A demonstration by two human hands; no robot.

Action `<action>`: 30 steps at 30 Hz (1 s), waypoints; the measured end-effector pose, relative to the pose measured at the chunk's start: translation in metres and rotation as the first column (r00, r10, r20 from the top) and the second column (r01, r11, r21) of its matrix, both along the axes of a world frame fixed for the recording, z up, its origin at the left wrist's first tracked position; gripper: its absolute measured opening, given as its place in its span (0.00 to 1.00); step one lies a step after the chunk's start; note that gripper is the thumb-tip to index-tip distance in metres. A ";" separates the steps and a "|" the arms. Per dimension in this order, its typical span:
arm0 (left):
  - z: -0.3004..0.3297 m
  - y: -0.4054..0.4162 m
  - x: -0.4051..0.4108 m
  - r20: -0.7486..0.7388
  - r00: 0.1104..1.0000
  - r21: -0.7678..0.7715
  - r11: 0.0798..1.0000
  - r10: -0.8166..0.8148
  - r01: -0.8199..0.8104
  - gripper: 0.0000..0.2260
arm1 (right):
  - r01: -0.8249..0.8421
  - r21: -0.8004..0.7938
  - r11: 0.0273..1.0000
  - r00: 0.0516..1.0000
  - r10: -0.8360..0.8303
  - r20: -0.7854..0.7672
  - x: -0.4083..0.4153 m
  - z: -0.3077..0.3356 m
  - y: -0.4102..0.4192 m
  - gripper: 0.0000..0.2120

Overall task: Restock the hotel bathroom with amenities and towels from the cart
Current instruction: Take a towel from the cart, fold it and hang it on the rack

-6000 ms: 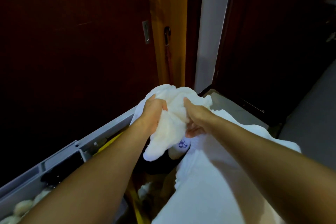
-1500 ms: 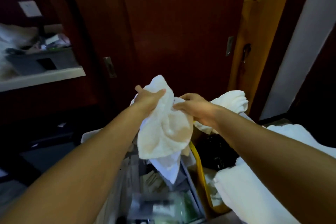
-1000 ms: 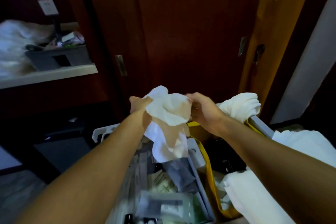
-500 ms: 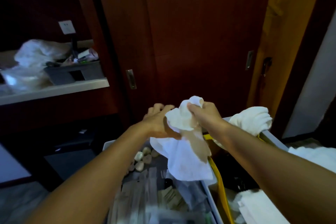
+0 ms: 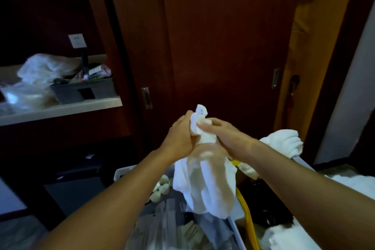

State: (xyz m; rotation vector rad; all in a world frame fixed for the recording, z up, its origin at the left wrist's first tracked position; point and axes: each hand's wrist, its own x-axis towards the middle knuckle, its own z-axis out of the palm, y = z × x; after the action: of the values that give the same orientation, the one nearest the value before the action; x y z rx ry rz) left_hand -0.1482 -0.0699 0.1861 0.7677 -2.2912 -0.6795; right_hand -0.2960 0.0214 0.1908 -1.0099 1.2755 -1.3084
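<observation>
A small white towel (image 5: 205, 184) hangs over the cart, bunched at its top between both hands. My left hand (image 5: 179, 138) grips the bunched top from the left. My right hand (image 5: 225, 134) holds it from the right, fingers laid across the cloth. Below, the grey cart tray (image 5: 121, 172) holds wrapped amenity packets (image 5: 168, 227) and several small pale rounded items (image 5: 160, 189). Another white towel (image 5: 284, 142) is draped over the cart's far right rim, and folded white towels (image 5: 284, 237) lie at the lower right.
A dark wooden sliding door (image 5: 213, 46) with a recessed metal pull (image 5: 146, 98) stands straight ahead. At left, a white counter (image 5: 60, 108) carries a grey caddy (image 5: 85, 91) and plastic bags (image 5: 40, 71). A yellow bag rim (image 5: 248, 217) lines the cart's right compartment.
The view has swung left from the cart's linen side toward the counter. My hands gathered the hanging towel into a tighter bunch at its top and drew closer together.
</observation>
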 end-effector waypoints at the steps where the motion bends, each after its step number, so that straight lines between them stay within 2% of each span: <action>1: 0.000 -0.002 -0.001 -0.026 1.000 0.017 1.000 0.015 -0.014 0.08 | 0.012 -0.015 1.000 0.997 -0.013 -0.072 -0.001 0.001 0.001 0.22; 6: 0.000 -0.006 -0.007 -0.069 0.994 0.061 0.995 0.083 -0.079 0.12 | 0.013 -0.013 1.000 0.979 -0.015 -0.203 -0.008 0.007 -0.001 0.21; 9: 0.002 -0.006 -0.008 -0.100 0.990 0.127 0.988 0.103 -0.090 0.16 | 0.091 -0.056 0.994 0.958 -0.103 -0.269 -0.005 0.005 -0.009 0.18; 13: 0.011 -0.008 -0.004 -0.274 0.950 0.312 0.948 0.151 -0.061 0.10 | 0.177 -0.104 0.979 0.968 -0.192 -0.164 -0.001 0.007 -0.018 0.08; 16: 0.018 -0.011 0.002 -0.345 0.923 0.483 0.875 0.170 0.019 0.13 | 0.278 -0.088 0.957 0.948 -0.288 -0.139 0.003 0.003 -0.028 0.06; 20: 0.017 -0.010 0.008 -0.186 0.963 0.490 0.868 0.197 -0.083 0.15 | 0.384 -0.053 0.922 0.892 -0.385 -0.238 0.009 -0.008 -0.038 0.08; 23: 0.017 0.001 0.013 -0.157 0.988 0.533 0.841 -0.012 0.095 0.17 | 0.449 -0.026 0.893 0.868 -0.443 -0.225 0.011 -0.012 -0.040 0.08; 24: 0.015 0.004 0.013 -0.121 0.989 0.507 0.852 -0.082 0.133 0.18 | 0.468 -0.012 0.883 0.863 -0.460 -0.208 0.011 -0.013 -0.041 0.08; 26: 0.008 0.005 0.013 0.010 0.987 0.349 0.926 -0.159 0.145 0.24 | 0.466 0.018 0.885 0.873 -0.456 -0.171 0.011 -0.016 -0.041 0.08; 28: 0.000 0.001 0.013 0.084 0.987 0.240 0.964 -0.137 0.114 0.24 | 0.426 0.036 0.904 0.894 -0.415 -0.172 0.010 -0.020 -0.039 0.05; 30: -0.004 -0.004 0.014 0.061 0.996 0.257 0.965 -0.065 0.047 0.19 | 0.346 0.047 0.937 0.929 -0.335 -0.159 0.008 -0.021 -0.035 0.04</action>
State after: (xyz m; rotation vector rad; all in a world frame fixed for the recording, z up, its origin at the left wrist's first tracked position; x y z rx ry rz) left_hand -0.1341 -0.0742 0.1818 0.8582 -2.3217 -1.0036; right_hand -0.2877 -0.0137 0.1693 -0.8706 1.6585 -1.4543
